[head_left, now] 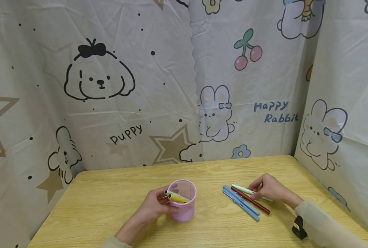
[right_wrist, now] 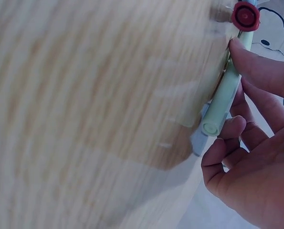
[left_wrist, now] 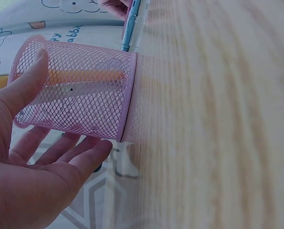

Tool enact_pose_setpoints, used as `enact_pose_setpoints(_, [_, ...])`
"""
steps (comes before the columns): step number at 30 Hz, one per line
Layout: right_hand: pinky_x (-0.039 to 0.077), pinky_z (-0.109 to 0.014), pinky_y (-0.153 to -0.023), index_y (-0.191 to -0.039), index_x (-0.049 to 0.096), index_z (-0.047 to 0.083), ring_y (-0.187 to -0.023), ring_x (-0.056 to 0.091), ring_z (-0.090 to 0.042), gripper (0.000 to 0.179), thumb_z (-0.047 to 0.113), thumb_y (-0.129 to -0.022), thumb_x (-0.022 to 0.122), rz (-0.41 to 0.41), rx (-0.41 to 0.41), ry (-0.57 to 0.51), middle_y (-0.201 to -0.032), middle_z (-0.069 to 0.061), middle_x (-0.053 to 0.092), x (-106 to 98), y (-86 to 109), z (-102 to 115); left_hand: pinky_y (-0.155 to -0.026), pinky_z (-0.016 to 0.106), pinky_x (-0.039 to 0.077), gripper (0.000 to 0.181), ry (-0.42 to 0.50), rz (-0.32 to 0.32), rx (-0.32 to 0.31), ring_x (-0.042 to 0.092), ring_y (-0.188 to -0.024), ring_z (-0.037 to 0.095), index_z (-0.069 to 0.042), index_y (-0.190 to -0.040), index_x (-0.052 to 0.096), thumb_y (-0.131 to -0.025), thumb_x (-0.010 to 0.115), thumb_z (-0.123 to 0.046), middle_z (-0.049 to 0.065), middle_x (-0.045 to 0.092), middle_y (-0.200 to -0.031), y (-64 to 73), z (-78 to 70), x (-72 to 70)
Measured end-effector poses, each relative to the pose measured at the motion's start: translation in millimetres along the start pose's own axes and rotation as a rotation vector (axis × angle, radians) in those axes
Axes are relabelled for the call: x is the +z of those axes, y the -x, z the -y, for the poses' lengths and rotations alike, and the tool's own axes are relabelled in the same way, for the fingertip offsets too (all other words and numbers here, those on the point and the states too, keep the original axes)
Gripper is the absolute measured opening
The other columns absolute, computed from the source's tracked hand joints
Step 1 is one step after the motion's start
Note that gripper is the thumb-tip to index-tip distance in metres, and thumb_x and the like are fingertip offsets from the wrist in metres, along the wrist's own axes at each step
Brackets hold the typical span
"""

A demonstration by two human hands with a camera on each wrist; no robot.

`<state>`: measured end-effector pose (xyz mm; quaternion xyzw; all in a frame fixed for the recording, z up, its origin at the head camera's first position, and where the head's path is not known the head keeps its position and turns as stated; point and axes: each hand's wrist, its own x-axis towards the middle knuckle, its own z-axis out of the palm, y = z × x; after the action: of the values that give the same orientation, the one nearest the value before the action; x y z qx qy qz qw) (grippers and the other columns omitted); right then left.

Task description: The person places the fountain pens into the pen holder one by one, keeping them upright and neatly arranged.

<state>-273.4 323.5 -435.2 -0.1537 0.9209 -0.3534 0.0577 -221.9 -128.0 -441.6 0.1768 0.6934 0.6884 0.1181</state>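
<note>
A pink mesh pen cup stands upright on the table. My left hand grips its side, thumb at the near side and fingers round the far side. Inside the cup lean a yellow pen and a pale pen, both with ends above the rim. To the right, my right hand pinches a light green pen between thumb and fingers, low over the tabletop. Just left of that lie a dark red pen and two blue pens, roughly parallel.
The light wood table has its back edge against a printed curtain. Another curtain panel runs along the right side. A small black object sits at the right sleeve's cuff.
</note>
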Motion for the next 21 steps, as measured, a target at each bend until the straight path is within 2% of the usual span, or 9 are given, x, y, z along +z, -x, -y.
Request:
enact_pose_setpoints(15, [0.046, -0.026, -0.064, -0.091, 0.082, 0.004, -0.076, 0.056, -0.016, 0.017, 0.002, -0.076, 0.091, -0.029, -0.074, 0.072, -0.079, 0.003, 0.069, 2.0, -1.1, -0.6, -0.102, 0.031, 0.055, 0.082, 0.004, 0.001, 0.004, 0.061, -0.130, 0.037, 0.008, -0.152, 0.048, -0.081, 0.088, 0.005, 0.028, 0.059, -0.144, 0.7, -0.2, 0.1])
enact_pose_setpoints(21, [0.044, -0.028, -0.066, -0.089, 0.081, 0.006, -0.076, 0.055, -0.017, 0.015, -0.001, -0.077, 0.088, -0.050, -0.054, 0.098, -0.079, 0.003, 0.068, 2.2, 0.1, 3.1, -0.103, 0.031, 0.055, 0.082, 0.006, 0.006, 0.007, 0.060, -0.130, 0.037, 0.009, -0.152, 0.047, -0.081, 0.088, 0.005, 0.028, 0.059, -0.144, 0.6, -0.7, 0.1])
